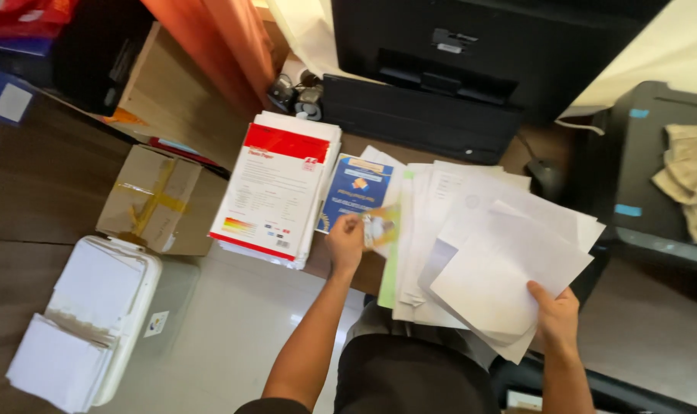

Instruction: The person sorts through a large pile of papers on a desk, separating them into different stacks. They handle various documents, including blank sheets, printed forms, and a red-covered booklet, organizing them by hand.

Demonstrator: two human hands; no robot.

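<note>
My right hand (555, 316) grips the lower edge of a fanned stack of white sheets (509, 261) held over my lap. My left hand (346, 239) pinches a small glossy card or packet (379, 227) at the left side of that stack, next to a light green sheet (391, 268). Just left of my left hand lie a blue booklet (356, 192) and a red-and-white ream of paper (275, 188) on a wooden surface.
A black printer (455, 69) stands at the back. A taped cardboard box (153, 199) and a white plastic box of papers (95, 322) sit at the left on the floor. A dark unit with cloth (655, 169) is at the right.
</note>
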